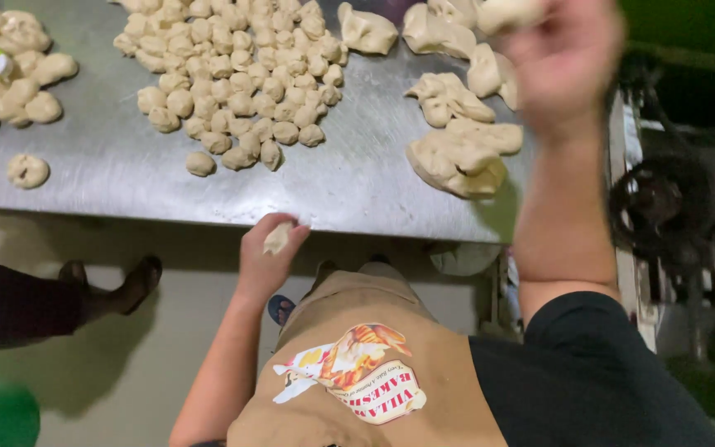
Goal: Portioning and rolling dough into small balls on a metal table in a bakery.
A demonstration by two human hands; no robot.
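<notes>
My left hand (pixel 265 252) is below the front edge of the steel table (pixel 109 170), its fingers closed on a small piece of dough (pixel 276 238). My right hand (pixel 563 58) is raised at the upper right, blurred, gripping a lump of dough (pixel 508 13) above the big dough chunks (pixel 457 153) on the table's right side. A large heap of small dough balls (pixel 237 74) covers the middle of the table.
More dough balls (pixel 10 79) lie at the table's left end, one ball (pixel 27 170) apart from them. A person's sandalled foot (pixel 130 285) stands on the floor at left. A machine with a dark wheel (pixel 659 207) is to the right.
</notes>
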